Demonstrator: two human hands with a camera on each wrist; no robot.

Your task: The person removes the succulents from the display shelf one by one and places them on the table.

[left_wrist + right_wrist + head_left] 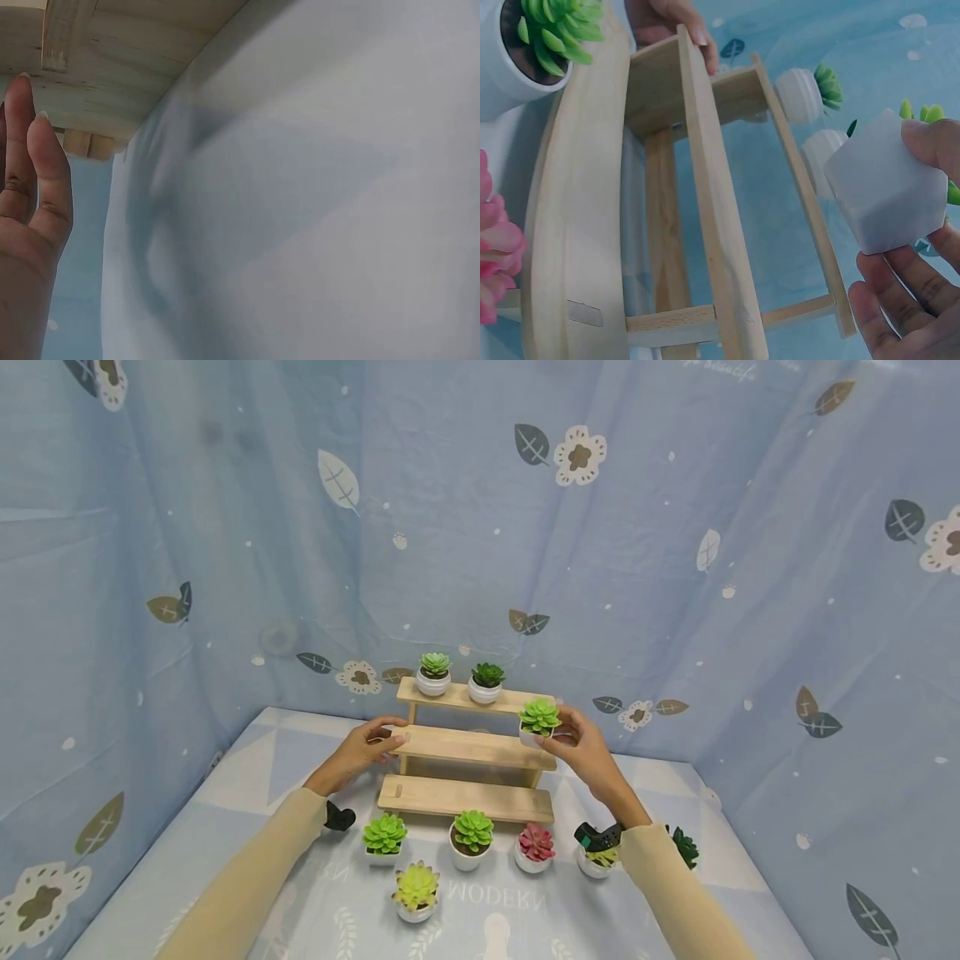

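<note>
My right hand [588, 756] grips a bright green succulent [539, 717] in a white angular pot [889, 191]. Thumb and fingers hold the pot's sides, and it hangs in the air at the right end of the stand's upper tiers. The three-tier wooden shelf stand [468, 745] stands on the table. At the left end of its middle shelf, my left hand [363, 747] holds the board between thumb and fingers. Two other fingers [51, 161] of that hand reach free below the wood. A light green succulent [433, 674] and a dark green succulent [486, 682] occupy the top shelf.
In front of the stand are two green succulents [384, 837] [472, 839], a red succulent [535, 845] and a yellow-green one [416, 891]. A yellowish potted plant [597, 861] and a dark green plant [684, 847] are partly behind the right arm. Blue curtain [450, 527] surrounds the table.
</note>
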